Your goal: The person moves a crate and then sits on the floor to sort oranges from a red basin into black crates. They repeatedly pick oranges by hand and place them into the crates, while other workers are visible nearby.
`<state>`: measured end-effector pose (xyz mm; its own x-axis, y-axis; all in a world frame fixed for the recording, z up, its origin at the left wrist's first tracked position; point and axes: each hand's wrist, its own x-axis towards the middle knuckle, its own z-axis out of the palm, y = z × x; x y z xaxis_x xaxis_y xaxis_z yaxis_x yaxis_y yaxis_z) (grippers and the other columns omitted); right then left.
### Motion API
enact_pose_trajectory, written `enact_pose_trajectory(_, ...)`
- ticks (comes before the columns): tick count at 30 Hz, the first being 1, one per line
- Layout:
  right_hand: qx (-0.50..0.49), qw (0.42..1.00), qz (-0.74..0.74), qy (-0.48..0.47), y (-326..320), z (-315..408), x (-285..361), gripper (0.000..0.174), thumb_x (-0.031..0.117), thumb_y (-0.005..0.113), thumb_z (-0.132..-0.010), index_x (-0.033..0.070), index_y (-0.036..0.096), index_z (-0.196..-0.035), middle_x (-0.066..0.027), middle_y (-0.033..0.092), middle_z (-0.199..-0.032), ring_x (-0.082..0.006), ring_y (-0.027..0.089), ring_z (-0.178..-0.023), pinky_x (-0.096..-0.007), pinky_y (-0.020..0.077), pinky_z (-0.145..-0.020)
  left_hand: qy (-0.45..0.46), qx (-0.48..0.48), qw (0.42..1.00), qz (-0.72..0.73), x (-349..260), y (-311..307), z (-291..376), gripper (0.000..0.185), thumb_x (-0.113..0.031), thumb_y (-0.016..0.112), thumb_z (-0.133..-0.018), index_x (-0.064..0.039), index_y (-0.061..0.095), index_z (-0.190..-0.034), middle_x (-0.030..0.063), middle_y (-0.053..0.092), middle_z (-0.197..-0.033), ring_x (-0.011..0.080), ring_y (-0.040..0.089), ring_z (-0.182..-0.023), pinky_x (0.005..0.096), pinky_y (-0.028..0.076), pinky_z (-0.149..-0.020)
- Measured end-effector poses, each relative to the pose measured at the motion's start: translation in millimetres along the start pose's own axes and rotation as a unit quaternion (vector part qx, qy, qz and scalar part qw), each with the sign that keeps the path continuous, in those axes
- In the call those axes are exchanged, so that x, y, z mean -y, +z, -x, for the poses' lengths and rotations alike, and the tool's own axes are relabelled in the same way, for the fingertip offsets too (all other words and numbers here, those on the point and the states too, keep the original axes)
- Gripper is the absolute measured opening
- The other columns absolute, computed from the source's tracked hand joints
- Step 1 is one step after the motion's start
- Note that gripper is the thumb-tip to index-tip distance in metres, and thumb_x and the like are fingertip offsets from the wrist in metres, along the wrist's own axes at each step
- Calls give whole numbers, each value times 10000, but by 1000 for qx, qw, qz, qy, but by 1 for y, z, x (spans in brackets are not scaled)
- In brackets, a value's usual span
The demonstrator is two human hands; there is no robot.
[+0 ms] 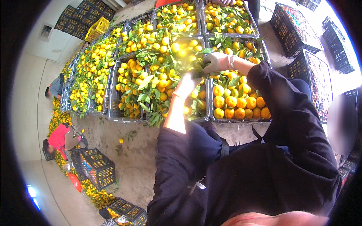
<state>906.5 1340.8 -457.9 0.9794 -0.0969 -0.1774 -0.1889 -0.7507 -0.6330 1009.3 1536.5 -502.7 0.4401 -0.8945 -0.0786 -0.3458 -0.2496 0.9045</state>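
My right hand (217, 62), in a pale work glove, is bent over the rim between two lined crates, its fingers curled beside a dark green leafy patch. My left hand (189, 82), washed out by glare, meets it from the lower left above the leafy mandarins (162, 83) of the middle crate. What lies between the fingertips is too dark and blurred to make out. Below my right forearm, a crate holds neat rows of orange mandarins (241, 103) at its near side, with leaves and looser fruit behind.
More crates of leafy mandarins (97, 65) extend left and ahead. Black crates (297, 29) stand at right. A person in a red vest (60, 137) crouches at left by piled fruit and a black crate (97, 168). Another person's hand (224, 2) shows at the top. A loose mandarin (121, 140) lies on the floor.
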Motion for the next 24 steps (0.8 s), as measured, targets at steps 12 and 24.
enact_pose_trajectory(12,-275,955,-106,35,24,-2,-4,315,281,682,-901,52,705,-1115,-139,731,-960,-271,702,-869,-379,544,-822,43,-187,981,-20,-1,16,-13,297,-227,576,-1008,48,661,-1081,192,691,-1003,301,635,-930,388,489,-832)
enact_pose_trajectory(24,-286,917,164,-222,19,-12,-2,205,212,627,-927,104,645,-1101,-105,595,-1012,-330,610,-961,-439,522,-847,-28,-198,979,-39,-8,5,-10,320,-245,564,-990,24,653,-1139,215,691,-1004,315,633,-888,398,494,-820)
